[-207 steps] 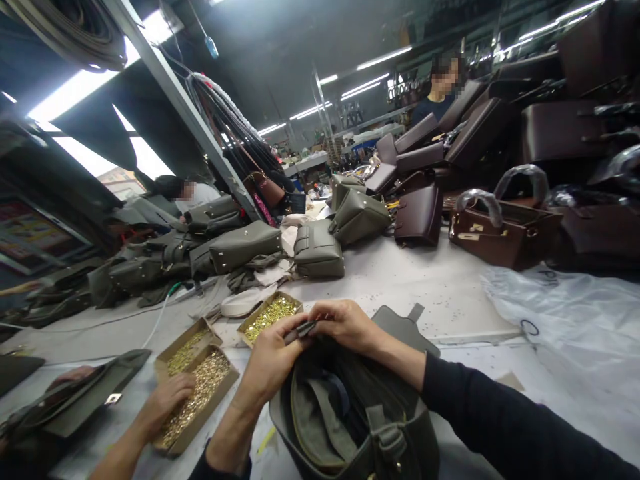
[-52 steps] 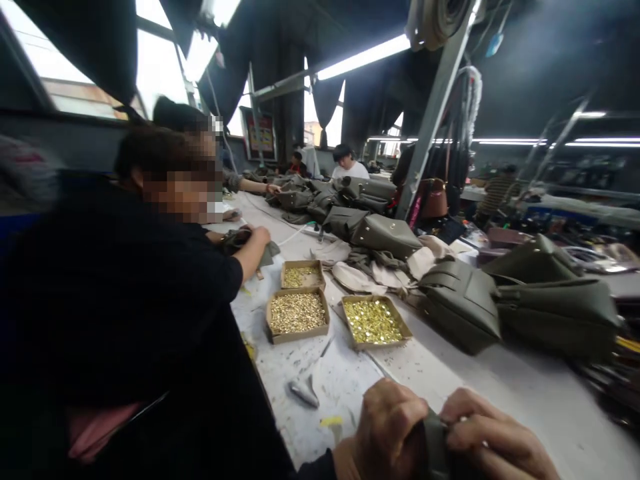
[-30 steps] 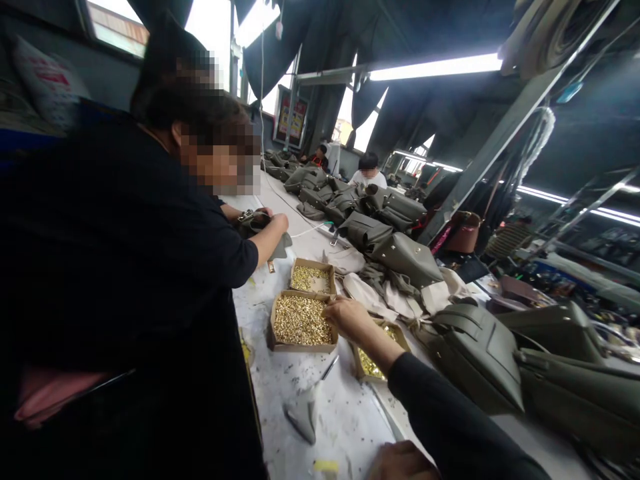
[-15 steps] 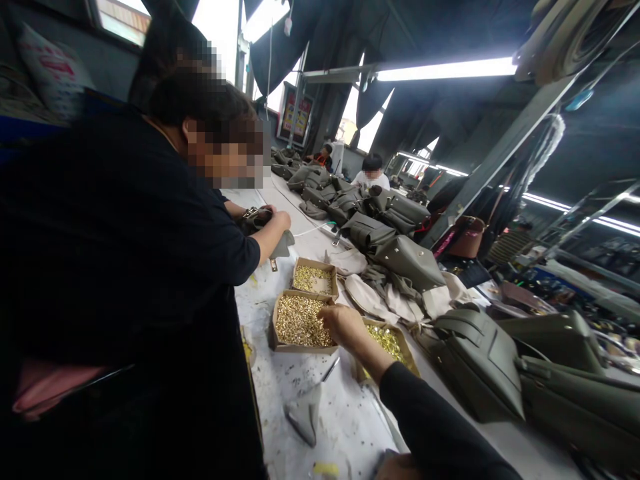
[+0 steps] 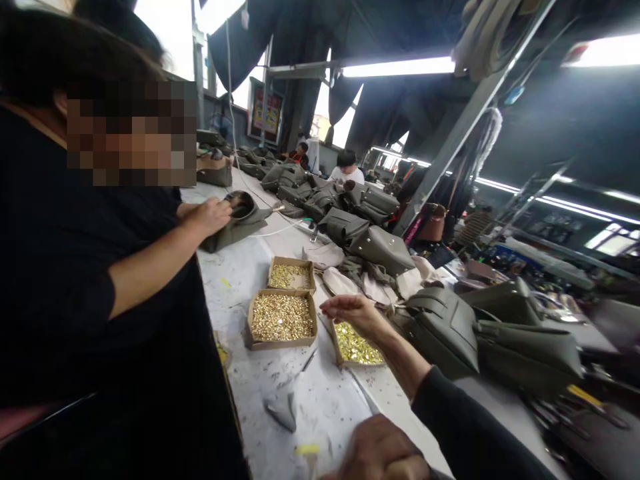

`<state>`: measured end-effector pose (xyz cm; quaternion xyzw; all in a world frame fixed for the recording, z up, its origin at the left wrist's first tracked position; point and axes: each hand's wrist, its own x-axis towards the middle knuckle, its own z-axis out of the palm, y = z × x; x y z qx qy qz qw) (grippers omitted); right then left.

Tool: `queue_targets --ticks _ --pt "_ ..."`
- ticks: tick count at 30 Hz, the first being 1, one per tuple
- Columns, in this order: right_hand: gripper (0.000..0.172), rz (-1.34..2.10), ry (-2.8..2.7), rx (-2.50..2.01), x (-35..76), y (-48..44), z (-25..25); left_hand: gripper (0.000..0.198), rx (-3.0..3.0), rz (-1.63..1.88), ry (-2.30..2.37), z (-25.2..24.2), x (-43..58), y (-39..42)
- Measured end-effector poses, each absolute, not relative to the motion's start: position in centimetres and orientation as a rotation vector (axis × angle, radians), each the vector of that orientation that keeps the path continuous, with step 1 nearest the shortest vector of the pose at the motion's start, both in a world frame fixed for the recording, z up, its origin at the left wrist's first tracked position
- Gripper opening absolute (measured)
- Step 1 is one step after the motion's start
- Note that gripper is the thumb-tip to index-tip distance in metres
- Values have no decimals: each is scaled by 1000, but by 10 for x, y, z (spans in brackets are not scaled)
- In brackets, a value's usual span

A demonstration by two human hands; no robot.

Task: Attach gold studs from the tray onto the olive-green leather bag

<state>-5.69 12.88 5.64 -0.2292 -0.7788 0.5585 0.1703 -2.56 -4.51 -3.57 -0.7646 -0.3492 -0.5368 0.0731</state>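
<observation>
My right hand (image 5: 353, 315) reaches in from the right in a black sleeve. Its fingertips are pressed together just off the right rim of a cardboard box (image 5: 255, 345) full of small gold-coloured metal pieces (image 5: 281, 317); anything pinched in them is too small to make out. Under the wrist is another box with larger, yellower shiny pieces (image 5: 356, 345). Low in the view, my left hand (image 5: 383, 450) is closed in a blurred fist, with a dark edge beside it that I cannot identify. A grey scrap (image 5: 283, 408) and a thin pointed tool (image 5: 309, 360) lie on the table.
A third box (image 5: 291, 273) of small gold pieces stands behind the full one. On the left a co-worker in black handles a dark green bag (image 5: 235, 227). Olive-green bags (image 5: 440, 327) and pale cloth pieces (image 5: 343, 281) pile up along the right. A metal post (image 5: 450, 160) slants above them.
My right hand has come out of the box of small gold pieces, up and to the right. My left hand shows more at the bottom. The view has turned right; the co-worker's bag has shifted.
</observation>
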Motion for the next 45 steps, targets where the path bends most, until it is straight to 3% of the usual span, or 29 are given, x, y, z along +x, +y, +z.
queue_targets --ticks 5,16,27,37,45 --pt "46 1733 -1953 -755 21 109 79 20 -2252 -1995 -881 -30 -23 -44" --pt "39 1977 -1648 -848 149 48 69 34 -2327 -1880 -785 -18 -28 -53" --pt "26 1759 -1948 -760 164 8 80 37 -2360 -1801 -742 -16 -26 -58" --pt "34 1762 -1912 -729 163 4 78 40 -2354 -1813 -751 -18 -26 -57" --pt "19 1682 -1995 -755 164 4 78 44 -2339 -1858 -772 -20 -24 -56"
